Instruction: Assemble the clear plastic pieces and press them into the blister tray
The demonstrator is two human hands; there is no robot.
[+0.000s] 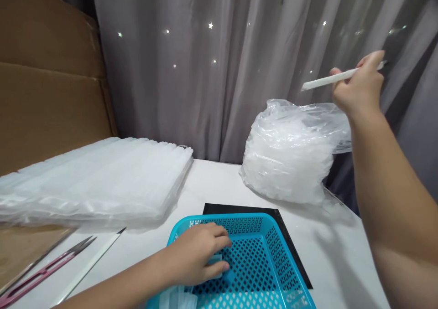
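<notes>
My left hand (200, 252) reaches into a blue plastic basket (287, 254), thumb and fingers bent around a small pale blue piece (215, 260). More pale blue pieces (178, 298) lie below the wrist at the basket's near left side; I cannot make out their kind. Raised at the right, in front of the curtain, my right hand (362, 83) is closed around a slim white stick (321, 83). One end points left and slightly down, and a dark tip shows past the hand at the other end.
A black flat board (239, 207) lies under the basket. Behind it stands a clear plastic bag (290, 154) of white items. To the left are a wrapped white stack (102, 177), pink-handled scissors (44, 270), a white dark-tipped tool (92, 265) and a cardboard box (51, 95).
</notes>
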